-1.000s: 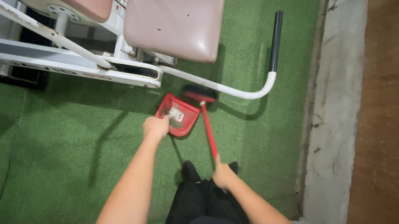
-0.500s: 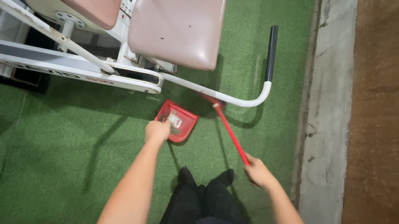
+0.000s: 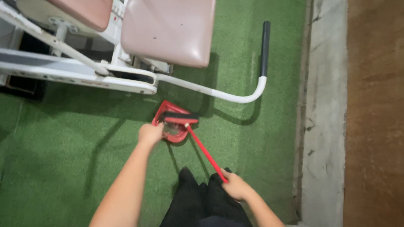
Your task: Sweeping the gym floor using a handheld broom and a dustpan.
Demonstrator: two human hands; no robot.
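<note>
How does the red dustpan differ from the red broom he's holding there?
The dustpan is a short, wide scoop lying low on the green turf; the broom is long and thin, slanting up from it. The left hand grips the dustpan; the right hand grips the broom's handle end. The broom's dark bristle head sits over the dustpan's mouth. Both are red.

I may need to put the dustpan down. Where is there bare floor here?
Bare green turf lies left of the left hand, below the white machine frame. Another strip runs between broom and concrete curb. Under the seat is crowded.
</note>
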